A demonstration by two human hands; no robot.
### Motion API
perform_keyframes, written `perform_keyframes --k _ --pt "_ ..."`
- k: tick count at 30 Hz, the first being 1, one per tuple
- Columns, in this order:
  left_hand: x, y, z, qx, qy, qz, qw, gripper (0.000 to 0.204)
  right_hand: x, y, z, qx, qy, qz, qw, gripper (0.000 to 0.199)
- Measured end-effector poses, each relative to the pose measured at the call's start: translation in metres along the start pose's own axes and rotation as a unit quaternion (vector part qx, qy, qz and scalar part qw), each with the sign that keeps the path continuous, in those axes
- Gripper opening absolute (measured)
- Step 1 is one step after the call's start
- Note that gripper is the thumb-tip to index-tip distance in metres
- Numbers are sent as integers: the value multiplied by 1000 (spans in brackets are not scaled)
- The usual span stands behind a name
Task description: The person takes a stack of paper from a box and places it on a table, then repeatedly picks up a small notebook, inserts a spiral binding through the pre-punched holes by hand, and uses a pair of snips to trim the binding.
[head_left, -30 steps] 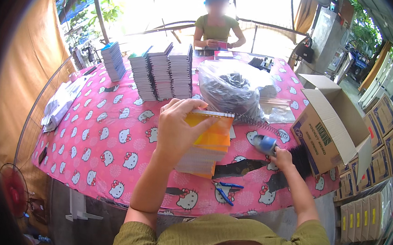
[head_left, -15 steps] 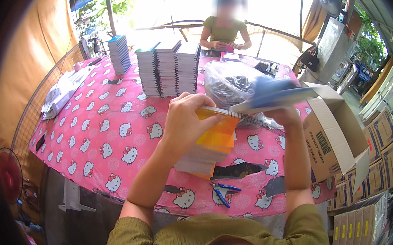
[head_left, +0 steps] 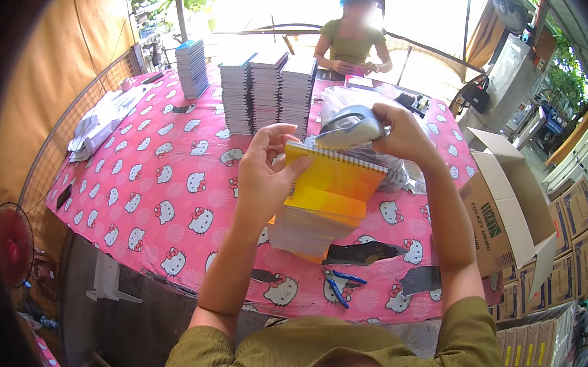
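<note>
Pink-covered table, tan curtain left of it, grey floor under it, grey pillar and bright daylight beyond it.

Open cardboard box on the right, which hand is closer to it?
Right. The right hand, gripping a blue-grey hand tool, is left of and apart from the cardboard box; the left hand is farther left, holding the yellow notebook.
</note>
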State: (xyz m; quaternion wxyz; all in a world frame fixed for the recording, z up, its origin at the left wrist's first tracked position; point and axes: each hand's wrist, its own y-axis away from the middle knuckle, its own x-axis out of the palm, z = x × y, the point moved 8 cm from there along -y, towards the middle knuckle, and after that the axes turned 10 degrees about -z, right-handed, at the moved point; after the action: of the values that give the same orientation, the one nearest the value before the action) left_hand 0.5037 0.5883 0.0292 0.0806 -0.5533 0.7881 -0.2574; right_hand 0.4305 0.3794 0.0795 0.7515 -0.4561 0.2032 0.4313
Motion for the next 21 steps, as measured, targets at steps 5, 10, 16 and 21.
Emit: perform_keyframes --k 5,10,16,21 --pt "-16 11 19 -85 127 -36 988 37 20 4 13 92 -213 49 972 40" --pt "-21 12 17 -67 128 -30 989 33 17 8 8 20 -135 7 991 47" --pt "-16 9 15 -114 148 15 982 27 2 110 -100 190 110 -160 962 43" --pt "-2 -4 0 -38 130 44 990 14 42 290 -204 376 347 -86 855 47"
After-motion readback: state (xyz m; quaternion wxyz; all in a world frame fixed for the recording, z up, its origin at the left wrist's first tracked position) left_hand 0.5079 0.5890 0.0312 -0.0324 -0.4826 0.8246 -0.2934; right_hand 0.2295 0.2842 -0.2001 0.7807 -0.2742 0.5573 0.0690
